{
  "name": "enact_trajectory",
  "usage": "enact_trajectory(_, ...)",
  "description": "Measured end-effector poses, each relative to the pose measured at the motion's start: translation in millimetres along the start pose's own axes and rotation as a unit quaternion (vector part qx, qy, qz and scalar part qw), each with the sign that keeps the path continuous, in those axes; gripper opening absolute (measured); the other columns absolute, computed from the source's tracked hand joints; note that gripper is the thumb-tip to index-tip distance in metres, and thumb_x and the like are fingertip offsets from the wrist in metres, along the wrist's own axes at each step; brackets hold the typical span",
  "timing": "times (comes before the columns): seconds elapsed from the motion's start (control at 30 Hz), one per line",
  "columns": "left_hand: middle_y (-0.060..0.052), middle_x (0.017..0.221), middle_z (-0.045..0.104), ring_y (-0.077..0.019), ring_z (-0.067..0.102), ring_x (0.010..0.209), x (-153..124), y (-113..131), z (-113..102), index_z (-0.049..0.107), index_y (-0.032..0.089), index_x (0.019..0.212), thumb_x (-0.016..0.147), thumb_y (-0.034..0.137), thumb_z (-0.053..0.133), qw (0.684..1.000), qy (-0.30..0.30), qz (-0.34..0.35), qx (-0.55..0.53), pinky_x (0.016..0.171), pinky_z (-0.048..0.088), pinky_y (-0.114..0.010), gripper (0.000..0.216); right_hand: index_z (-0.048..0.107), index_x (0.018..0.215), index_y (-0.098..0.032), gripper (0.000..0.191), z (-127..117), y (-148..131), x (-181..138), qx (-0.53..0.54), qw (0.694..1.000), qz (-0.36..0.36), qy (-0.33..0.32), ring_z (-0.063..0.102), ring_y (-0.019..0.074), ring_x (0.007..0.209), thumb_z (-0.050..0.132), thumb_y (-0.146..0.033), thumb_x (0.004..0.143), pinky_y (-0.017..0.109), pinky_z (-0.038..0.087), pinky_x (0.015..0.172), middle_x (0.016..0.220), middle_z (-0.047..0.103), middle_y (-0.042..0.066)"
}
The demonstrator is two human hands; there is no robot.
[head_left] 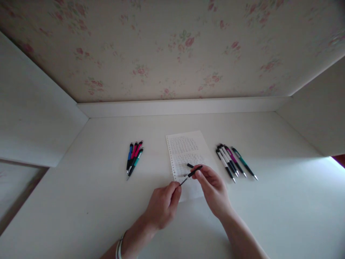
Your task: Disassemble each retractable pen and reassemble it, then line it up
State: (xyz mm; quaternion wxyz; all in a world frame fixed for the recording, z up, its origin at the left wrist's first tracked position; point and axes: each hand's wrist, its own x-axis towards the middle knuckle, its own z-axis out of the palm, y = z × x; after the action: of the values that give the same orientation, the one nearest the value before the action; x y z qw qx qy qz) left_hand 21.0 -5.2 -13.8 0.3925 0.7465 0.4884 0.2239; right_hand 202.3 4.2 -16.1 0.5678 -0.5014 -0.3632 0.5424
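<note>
Above a sheet of handwritten paper [183, 144], both hands work on parts of a pen. My left hand [164, 203] is closed, pinching the end of a thin dark pen refill [183, 181]. The refill's other end meets a black pen barrel section [194, 171], in line with it. Thumb and fingers of my right hand [212, 187] pinch that barrel section. A short black pen piece [190, 165] shows just beyond the right fingertips; I cannot tell whether it lies on the paper. A small silvery piece [185, 175] is near the refill, over the paper.
To the left lies a group of blue, pink and green pens [134, 158]. On the right, several white, purple and green pens [231, 162] lie side by side. The white desk [107, 201] is bounded by side panels and a flowered wall [161, 54] behind.
</note>
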Motion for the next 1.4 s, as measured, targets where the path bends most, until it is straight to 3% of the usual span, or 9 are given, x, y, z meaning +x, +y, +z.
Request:
enact_trajectory(0.23,0.004,0.059,0.053,-0.0128,0.052,0.052,-0.6,-0.1,0.7,0.055,0.02,0.09,0.102,0.032,0.034,1.0,-0.001,-0.004,0.003,0.053,0.035,-0.023,0.027,0.071,0.09,-0.023,0.02,6.6,-8.2,-3.0,-0.041,0.999,0.011,-0.033,0.063,0.0179,0.081,0.071,-0.041,0.083,0.03,0.052,0.077,0.085,0.07,0.003)
enact_trajectory(0.53,-0.002,0.072,0.069,-0.0142,0.063,0.057,-0.5,-2.4,4.1,0.057,0.017,0.105,0.1,0.033,0.042,1.0,0.027,-0.001,0.002,0.055,0.043,-0.022,0.023,0.07,0.092,-0.022,0.017,10.0,-0.3,-7.6,-0.069,0.99,0.033,-0.12,0.064,0.0175,0.083,0.068,-0.038,0.087,0.03,0.051,0.078,0.087,0.071,0.003)
enact_trajectory(1.0,-0.006,0.094,0.076,-0.0176,0.073,0.078,-2.5,-6.5,5.3,0.056,0.018,0.112,0.1,0.032,0.045,0.999,0.046,0.027,-0.003,0.067,0.053,-0.024,0.021,0.072,0.094,-0.02,0.022,7.8,2.3,-6.8,-0.047,0.987,0.082,-0.13,0.067,0.0172,0.081,0.072,-0.039,0.083,0.029,0.052,0.077,0.086,0.074,0.004)
enact_trajectory(1.3,-0.006,0.085,0.075,-0.0176,0.072,0.068,-3.6,-5.5,5.5,0.052,0.017,0.112,0.1,0.034,0.044,0.998,0.054,0.024,-0.008,0.059,0.051,-0.023,0.022,0.07,0.077,-0.02,0.019,6.2,2.1,-7.9,-0.081,0.984,0.076,-0.137,0.066,0.0162,0.074,0.073,-0.038,0.082,0.027,0.052,0.07,0.077,0.073,0.003)
enact_trajectory(1.4,-0.006,0.081,0.074,-0.0174,0.071,0.067,-2.8,-3.7,3.2,0.053,0.017,0.109,0.1,0.032,0.043,0.999,0.042,0.031,-0.009,0.059,0.051,-0.023,0.02,0.07,0.096,-0.023,0.021,7.3,2.7,-9.2,-0.061,0.987,0.066,-0.134,0.069,0.0186,0.085,0.074,-0.037,0.081,0.031,0.053,0.078,0.091,0.075,0.004)
